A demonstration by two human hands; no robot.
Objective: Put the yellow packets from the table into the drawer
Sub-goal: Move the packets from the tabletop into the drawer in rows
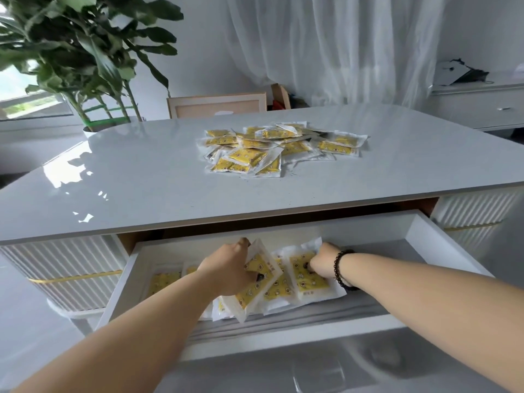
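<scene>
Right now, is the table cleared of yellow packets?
No, a pile of yellow packets lies on the table while both hands are in the drawer.

Glossy grey table (141, 171) bearing a loose heap of yellow packets (280, 148) toward its far side; below the table's near edge, an open white drawer (442, 251) holding further packets (307, 276).

- A home living or dining room, bright with daylight.
- Sheer white curtains (326, 46) hang across the back wall.
- A tall leafy potted plant (85, 52) stands by a window at left.
- A glossy grey table (141, 171) with a chair (217, 104) behind it.
- A white sideboard (479, 106) at right.
</scene>
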